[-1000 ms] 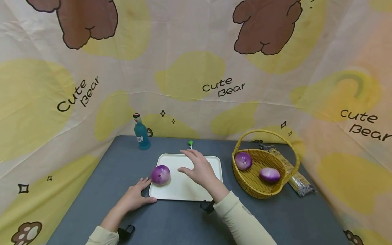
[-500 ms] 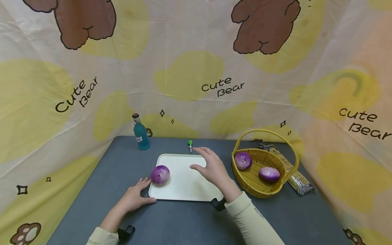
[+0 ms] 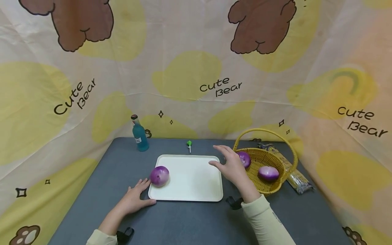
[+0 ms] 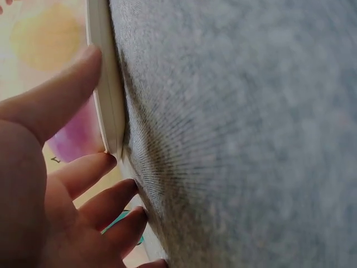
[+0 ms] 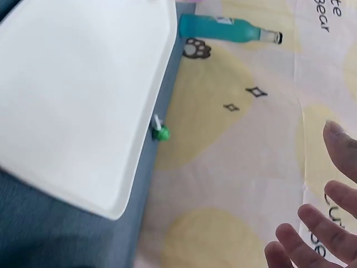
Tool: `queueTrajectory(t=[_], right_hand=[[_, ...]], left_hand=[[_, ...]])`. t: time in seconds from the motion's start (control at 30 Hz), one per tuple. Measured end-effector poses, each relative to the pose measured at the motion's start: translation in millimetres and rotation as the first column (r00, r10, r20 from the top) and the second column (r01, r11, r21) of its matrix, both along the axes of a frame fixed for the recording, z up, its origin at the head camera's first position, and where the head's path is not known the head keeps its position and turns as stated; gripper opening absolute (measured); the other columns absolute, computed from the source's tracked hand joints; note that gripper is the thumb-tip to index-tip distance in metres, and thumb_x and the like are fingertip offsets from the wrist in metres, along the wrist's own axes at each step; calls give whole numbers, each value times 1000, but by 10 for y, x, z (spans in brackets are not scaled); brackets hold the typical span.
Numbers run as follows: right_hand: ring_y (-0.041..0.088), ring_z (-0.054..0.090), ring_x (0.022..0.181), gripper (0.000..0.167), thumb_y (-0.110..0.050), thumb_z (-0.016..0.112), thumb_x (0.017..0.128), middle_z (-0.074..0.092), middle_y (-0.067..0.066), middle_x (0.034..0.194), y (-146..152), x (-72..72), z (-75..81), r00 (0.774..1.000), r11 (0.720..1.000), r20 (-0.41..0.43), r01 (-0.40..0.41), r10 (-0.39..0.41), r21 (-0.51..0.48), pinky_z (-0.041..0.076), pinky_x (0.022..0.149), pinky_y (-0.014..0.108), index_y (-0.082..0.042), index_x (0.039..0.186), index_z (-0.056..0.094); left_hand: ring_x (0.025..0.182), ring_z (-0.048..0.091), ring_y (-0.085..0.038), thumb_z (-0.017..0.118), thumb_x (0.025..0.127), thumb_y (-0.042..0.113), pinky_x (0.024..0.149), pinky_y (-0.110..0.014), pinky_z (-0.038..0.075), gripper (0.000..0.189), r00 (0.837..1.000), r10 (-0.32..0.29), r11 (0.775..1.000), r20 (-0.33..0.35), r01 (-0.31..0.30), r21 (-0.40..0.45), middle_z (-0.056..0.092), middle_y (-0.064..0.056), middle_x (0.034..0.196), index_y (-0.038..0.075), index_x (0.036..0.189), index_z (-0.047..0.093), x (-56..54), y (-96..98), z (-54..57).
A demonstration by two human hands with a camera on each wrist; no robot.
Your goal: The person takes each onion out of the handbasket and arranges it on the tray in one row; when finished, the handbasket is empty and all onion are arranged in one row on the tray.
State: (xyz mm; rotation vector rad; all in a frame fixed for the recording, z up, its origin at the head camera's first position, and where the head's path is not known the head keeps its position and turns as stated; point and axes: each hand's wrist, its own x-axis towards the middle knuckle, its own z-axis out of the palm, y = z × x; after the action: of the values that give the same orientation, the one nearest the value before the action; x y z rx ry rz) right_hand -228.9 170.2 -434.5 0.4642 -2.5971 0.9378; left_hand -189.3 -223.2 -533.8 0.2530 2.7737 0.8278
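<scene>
A purple onion [image 3: 160, 176] sits at the left end of the white tray [image 3: 193, 180]. My left hand [image 3: 134, 200] rests at the tray's left front corner, fingers spread. In the left wrist view its thumb [image 4: 72, 84] lies against the tray's rim, and a fingertip touches the tray's corner. Raised between the tray and the yellow wicker basket [image 3: 260, 157], my right hand [image 3: 234, 168] holds nothing, its thumb and fingers apart. That hand partly covers the basket's left side. Two more onions lie in the basket, a left one [image 3: 245, 159] and a right one [image 3: 268, 173].
A blue bottle [image 3: 141, 137] stands at the back left of the grey table [image 3: 183, 224]. Behind the tray lies a green lollipop [image 3: 189, 145]. A long plastic-wrapped packet [image 3: 298, 182] lies right of the basket. A patterned cloth [image 3: 183, 75] hangs behind.
My right hand has moved right, from above the tray to the basket's left side, staying spread. The left hand stays at the tray's corner. The onions stay where they were.
</scene>
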Motion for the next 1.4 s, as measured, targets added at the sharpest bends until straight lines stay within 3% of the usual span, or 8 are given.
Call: queueTrajectory(t=[0.33,0.47,0.77,0.97,1.2,1.4], right_hand=[[37,64,100,61,-29,85,83,64,16,131,485,-16,-120,997,997,50,64,-61,-53,57,85,50,-11,137,63],[42,61,120,60,-31,83,85,62,18,135,664,-40,-162,990,992,97,107,-100,-72,53,98,58,-9,137,62],[45,55,126,63,-26,81,88,55,24,141,910,-133,-311,965,983,200,180,-168,-42,47,103,62,-6,142,56],[50,42,136,64,-26,75,92,39,29,152,998,-238,-443,936,974,283,225,-209,-22,38,109,66,-6,147,50],[57,32,141,73,-25,72,93,25,37,157,1031,-362,-530,916,978,350,206,-197,10,32,112,70,-2,154,38],[55,39,136,71,-20,72,93,34,38,151,1050,-439,-639,900,977,383,207,-210,50,36,111,67,1,152,38]], left_hand=[[149,22,-52,78,82,56,112,-79,10,96,1000,4,1000,-15,-4,-19,36,-27,158,3,153,42,-20,3,-38],[149,22,-52,78,82,54,112,-79,11,95,1000,6,1000,-8,-6,-15,36,-28,158,3,153,42,-16,12,-16],[149,22,-52,78,81,54,112,-79,10,95,1000,19,1000,5,-19,-6,36,-28,158,4,153,42,-6,16,-3],[149,22,-52,78,82,54,111,-80,10,94,1000,1,1000,-17,-1,-7,36,-28,158,3,153,42,-36,2,-2],[149,21,-51,78,82,54,112,-79,9,94,1000,1,1000,-10,-1,-6,36,-27,158,3,153,42,-39,-10,37],[149,21,-51,78,81,55,112,-79,9,96,1000,3,1000,-5,-3,4,37,-27,158,3,153,42,-25,-14,-4]])
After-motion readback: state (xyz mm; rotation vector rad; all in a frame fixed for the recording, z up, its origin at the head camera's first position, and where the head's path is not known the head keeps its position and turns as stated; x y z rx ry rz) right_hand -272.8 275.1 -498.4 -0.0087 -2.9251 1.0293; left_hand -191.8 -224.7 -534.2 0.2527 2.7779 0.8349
